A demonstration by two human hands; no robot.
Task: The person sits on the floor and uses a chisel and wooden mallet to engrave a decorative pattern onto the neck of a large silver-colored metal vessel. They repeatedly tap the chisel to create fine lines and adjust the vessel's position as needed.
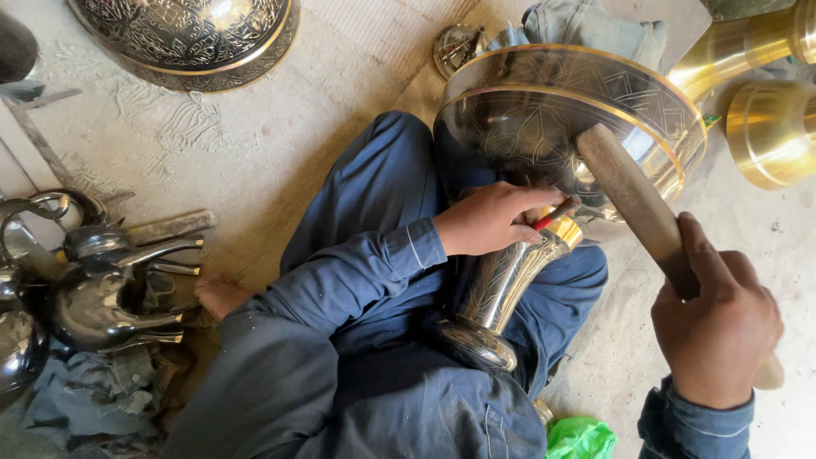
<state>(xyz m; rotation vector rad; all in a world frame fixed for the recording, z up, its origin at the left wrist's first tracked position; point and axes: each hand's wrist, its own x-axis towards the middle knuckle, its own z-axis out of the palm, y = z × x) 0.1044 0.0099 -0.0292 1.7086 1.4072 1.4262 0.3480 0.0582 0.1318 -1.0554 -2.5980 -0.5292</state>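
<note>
near right, the right hand (714, 327) is clamped round a stiff wooden mallet (633, 200), while mid-scene the left hand (493, 218) pinches a red-tipped chisel (554, 213) against the engraved brass pedestal bowl (544, 136) lying across the lap, probably heavy, slippery, best held by its stem.

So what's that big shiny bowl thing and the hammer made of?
The footed bowl looks like polished metal: silvery and mirror-bright, with gold-coloured rims and fine engraved patterns. Brass or plated, I can't tell. The mallet in the right hand looks like plain, matte brown wood. The left hand holds a thin red-tipped tool; its material isn't clear.
</note>
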